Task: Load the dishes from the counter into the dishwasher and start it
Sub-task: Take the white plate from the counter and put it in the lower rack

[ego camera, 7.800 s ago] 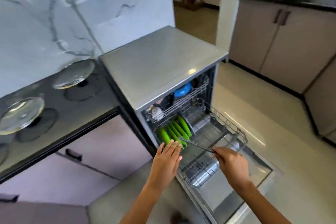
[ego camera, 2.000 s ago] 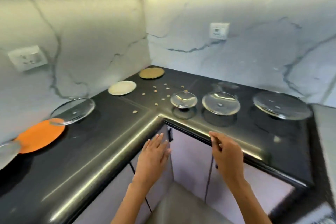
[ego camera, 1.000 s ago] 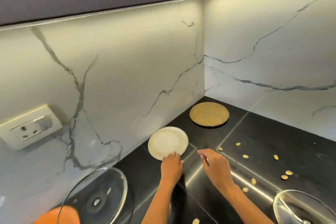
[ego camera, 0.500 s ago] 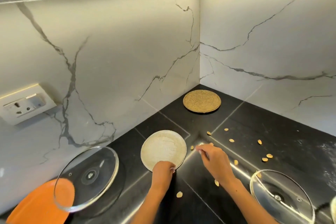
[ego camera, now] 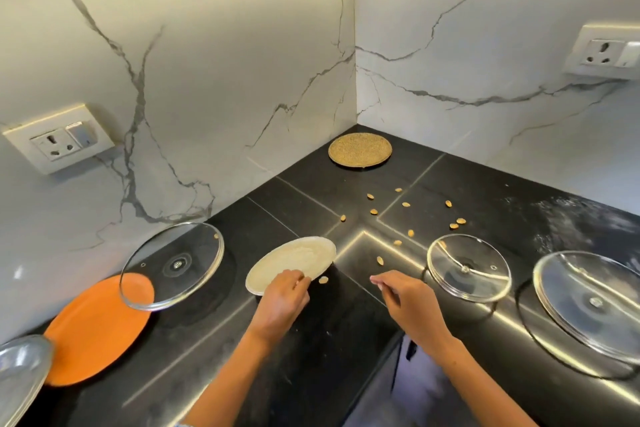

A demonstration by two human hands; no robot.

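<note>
— At nine o'clock on the black counter [ego camera: 311, 350]: orange plate [ego camera: 93, 326], partly under a tilted glass lid [ego camera: 173, 265]. Nearer centre?

— Pale plate [ego camera: 294, 262], pulled back from its spot half a second ago, near rim now lifted. Left hand [ego camera: 285, 298] closed on that rim, fingers [ego camera: 296, 279] pinching it.

— And toward three o'clock?

— Right hand [ego camera: 408, 302] loosely curled, holding nothing visible, hovering just above the counter. Scattered seeds [ego camera: 410, 215] at one o'clock, two more glass lids [ego camera: 469, 270] beyond. Speckled brown plate [ego camera: 360, 150] far back at twelve, untouched.

— Meaning for the load?

— Probably one dish on its way, several left. Dishwasher out of view, not started as far as can be judged.
</note>
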